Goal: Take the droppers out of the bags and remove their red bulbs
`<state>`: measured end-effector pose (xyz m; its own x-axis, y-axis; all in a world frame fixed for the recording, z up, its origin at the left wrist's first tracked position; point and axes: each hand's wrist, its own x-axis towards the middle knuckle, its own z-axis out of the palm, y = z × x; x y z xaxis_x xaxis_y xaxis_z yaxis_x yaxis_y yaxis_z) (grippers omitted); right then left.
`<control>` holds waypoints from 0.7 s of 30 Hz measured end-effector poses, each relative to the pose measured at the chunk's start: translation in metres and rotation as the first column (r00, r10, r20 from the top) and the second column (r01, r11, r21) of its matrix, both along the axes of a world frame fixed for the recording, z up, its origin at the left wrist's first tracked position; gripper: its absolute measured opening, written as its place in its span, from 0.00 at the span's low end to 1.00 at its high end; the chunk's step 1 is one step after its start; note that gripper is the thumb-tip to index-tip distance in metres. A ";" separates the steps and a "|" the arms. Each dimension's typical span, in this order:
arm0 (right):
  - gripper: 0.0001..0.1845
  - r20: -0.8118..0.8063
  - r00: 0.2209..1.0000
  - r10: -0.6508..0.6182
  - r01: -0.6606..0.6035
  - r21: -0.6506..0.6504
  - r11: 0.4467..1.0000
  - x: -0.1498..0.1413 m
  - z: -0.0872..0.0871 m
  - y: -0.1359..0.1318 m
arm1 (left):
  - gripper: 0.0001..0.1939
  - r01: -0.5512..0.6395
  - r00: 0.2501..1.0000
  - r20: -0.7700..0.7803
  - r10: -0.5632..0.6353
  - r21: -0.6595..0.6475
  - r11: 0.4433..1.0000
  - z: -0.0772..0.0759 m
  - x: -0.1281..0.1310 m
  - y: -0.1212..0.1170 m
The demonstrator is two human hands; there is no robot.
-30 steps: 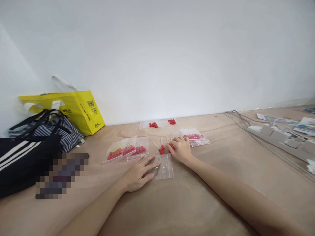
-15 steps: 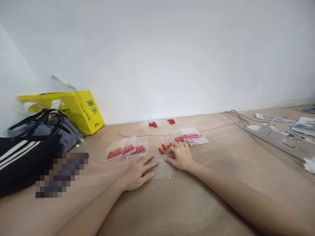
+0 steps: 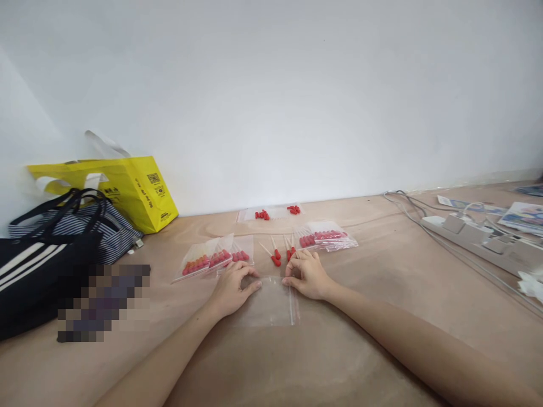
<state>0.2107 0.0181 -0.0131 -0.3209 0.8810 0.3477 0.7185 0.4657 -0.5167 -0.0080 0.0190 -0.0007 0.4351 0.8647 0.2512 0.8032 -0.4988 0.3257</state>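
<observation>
A clear plastic zip bag lies flat on the table, its zip strip on the right side. My left hand rests at the bag's upper left, fingers curled and thumb drawn in close to the index finger at its far edge. At the upper right corner, my right hand pinches the bag between thumb and fingers. Just beyond the hands lie loose red-tipped sticks with pale shafts; my right fingers partly cover some. Filled bags of red-tipped sticks lie to the left, and more filled bags to the right.
At the back, a clear bag lies under or around small red pieces. A yellow bag and a black striped bag stand at left, beside a blurred-out object. A white power strip with cables and printed papers is at right.
The zip bag has slid toward me. My left hand's spread fingers have curled in toward the thumb at the bag's far edge. My right hand stays near the same corner.
</observation>
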 end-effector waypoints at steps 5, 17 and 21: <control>0.07 -0.139 0.990 -0.039 0.060 0.154 0.986 0.006 -0.011 -0.001 | 0.09 -0.116 0.984 0.138 0.112 0.015 0.993 0.008 -0.009 0.005; 0.02 -0.108 0.991 -0.084 0.100 0.154 0.983 0.023 -0.016 -0.002 | 0.17 -0.845 0.529 0.127 0.839 0.167 0.507 0.025 -0.080 0.033; 0.02 -0.111 0.990 -0.091 0.107 0.142 0.984 0.021 -0.016 -0.002 | 0.15 -0.380 0.896 -0.066 0.440 0.399 0.834 0.021 -0.058 0.024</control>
